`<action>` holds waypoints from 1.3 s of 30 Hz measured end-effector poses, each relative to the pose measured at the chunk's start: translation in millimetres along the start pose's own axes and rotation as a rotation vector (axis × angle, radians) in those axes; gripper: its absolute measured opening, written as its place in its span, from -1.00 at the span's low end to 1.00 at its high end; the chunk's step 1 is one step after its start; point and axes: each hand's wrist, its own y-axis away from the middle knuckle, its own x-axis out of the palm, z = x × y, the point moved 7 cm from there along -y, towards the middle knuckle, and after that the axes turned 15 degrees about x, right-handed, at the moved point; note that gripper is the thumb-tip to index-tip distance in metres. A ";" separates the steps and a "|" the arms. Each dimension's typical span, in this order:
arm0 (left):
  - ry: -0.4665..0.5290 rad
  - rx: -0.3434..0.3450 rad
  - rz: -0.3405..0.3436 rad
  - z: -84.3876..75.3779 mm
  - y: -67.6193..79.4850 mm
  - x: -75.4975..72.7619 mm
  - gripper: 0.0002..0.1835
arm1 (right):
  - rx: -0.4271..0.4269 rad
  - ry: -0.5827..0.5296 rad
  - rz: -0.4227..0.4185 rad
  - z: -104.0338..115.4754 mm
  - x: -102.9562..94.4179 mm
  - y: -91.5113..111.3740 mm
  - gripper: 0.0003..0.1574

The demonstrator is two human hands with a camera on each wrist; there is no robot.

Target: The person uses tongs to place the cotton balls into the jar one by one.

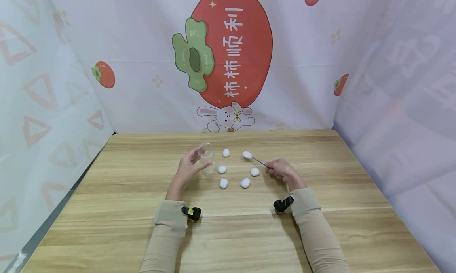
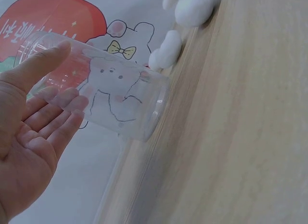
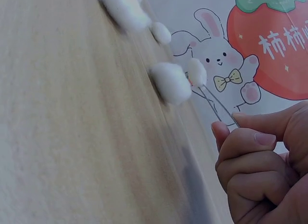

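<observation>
A clear, see-through jar (image 1: 207,170) stands upright on the table, mouth up and without a lid. My left hand (image 1: 188,168) holds it from the left side, thumb across the front and fingers behind; the left wrist view shows the thumb and fingertips against its wall (image 2: 115,94). Metal tweezers (image 1: 261,162) are pinched between the thumb and fingers of my right hand (image 1: 283,170). At their tips is a white cotton ball (image 3: 196,72), right of the jar. Whether it is lifted off the table is hard to tell.
Several loose cotton balls lie between the hands, among them one at the back (image 1: 226,153), one by the jar (image 1: 222,169) and one near the tweezers (image 1: 254,172). The wooden table (image 1: 235,241) ends at a printed cloth backdrop (image 1: 142,98).
</observation>
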 end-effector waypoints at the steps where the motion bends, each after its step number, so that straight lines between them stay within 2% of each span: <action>1: -0.003 0.004 -0.001 0.1 0.0 0.0 -0.20 | -0.003 0.001 0.001 1.0 -0.2 1.0 -0.59; 11: 0.022 -0.060 0.027 5.1 -1.3 0.8 -0.19 | -0.032 -0.063 0.016 7.1 -1.4 3.8 -0.65; 16: 0.020 -0.058 0.026 4.9 -0.7 0.5 -0.20 | -0.042 -0.072 0.026 8.4 -0.8 5.0 -0.64; 26: 0.043 -0.063 0.025 5.0 0.8 1.5 -0.20 | -0.112 -0.006 0.054 21.3 2.7 19.8 -0.60; 39: 0.054 -0.068 0.022 5.3 -0.3 1.3 -0.19 | -0.155 0.007 0.081 36.5 4.6 30.4 -0.64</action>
